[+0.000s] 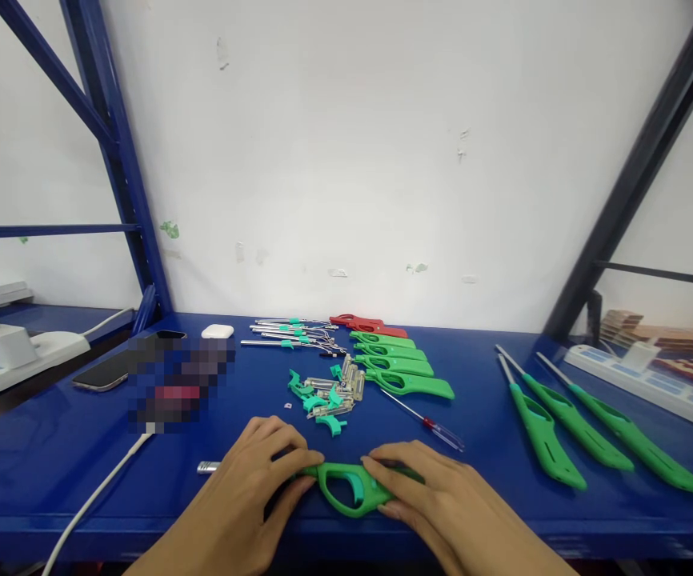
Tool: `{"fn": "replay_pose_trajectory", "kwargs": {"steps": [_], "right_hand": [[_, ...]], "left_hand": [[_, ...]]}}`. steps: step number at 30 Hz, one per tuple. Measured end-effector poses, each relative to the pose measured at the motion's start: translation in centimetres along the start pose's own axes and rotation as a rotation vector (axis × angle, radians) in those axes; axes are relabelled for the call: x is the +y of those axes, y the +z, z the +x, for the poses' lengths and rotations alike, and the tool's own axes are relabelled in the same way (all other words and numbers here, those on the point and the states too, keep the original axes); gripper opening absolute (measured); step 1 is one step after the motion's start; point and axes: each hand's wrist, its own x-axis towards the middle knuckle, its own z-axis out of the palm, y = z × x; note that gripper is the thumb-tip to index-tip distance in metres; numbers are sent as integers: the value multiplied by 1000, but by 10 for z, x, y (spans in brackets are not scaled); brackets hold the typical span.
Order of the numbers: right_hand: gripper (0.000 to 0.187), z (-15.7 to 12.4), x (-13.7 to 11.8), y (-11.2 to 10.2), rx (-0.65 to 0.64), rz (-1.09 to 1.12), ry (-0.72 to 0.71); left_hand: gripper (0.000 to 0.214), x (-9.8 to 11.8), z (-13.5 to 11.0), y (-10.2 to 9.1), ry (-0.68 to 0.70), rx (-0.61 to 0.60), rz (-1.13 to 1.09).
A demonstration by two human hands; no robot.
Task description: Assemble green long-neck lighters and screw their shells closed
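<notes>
A green long-necked gas lighter (374,496) with a teal trigger (356,486) lies sideways near the table's front edge, between both hands. My left hand (262,476) pinches its neck between thumb and fingers; the metal tip (207,467) pokes out to the left. Around the handle end closes my right hand (439,490), thumb and fingertips pressed on the green body and hiding much of it. Just beyond the hands are loose teal triggers (330,424) and several clear fuel tanks (355,382). A screwdriver (439,432) rests behind my right hand.
Green handle shells (410,386), red shells (376,328) and metal rods with wires (274,342) lie farther back. Several whole lighters (544,440) are at right, near a power strip (640,384). Phone (112,368), white case (218,331) and cable (98,500) occupy the left.
</notes>
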Motion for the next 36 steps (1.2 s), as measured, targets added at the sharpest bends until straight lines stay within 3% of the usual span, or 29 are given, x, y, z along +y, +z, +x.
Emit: {"fn": "replay_pose_trajectory", "kwargs": {"steps": [5, 12, 18, 22, 24, 27, 30, 36], "right_hand": [[43, -2, 2, 6, 12, 0, 26], [37, -4, 1, 4, 77, 95, 34], [40, -3, -2, 5, 62, 98, 50], [39, -4, -2, 6, 100, 108, 52], [39, -5, 0, 7, 121, 114, 43], [40, -7, 3, 9, 106, 117, 50], [40, -7, 8, 11, 74, 133, 85], [30, -7, 15, 13, 24, 215, 122]], "left_hand": [[26, 0, 3, -3, 0, -49, -52], [30, 4, 6, -9, -8, -121, -8], [39, 12, -1, -16, 47, -37, 137], [43, -6, -17, -17, 41, 75, 299], [34, -16, -22, -17, 12, 129, 336], [14, -20, -19, -12, -31, 46, 241], [17, -14, -8, -1, -42, -21, 156], [20, -3, 1, 10, 19, 90, 159]]}}
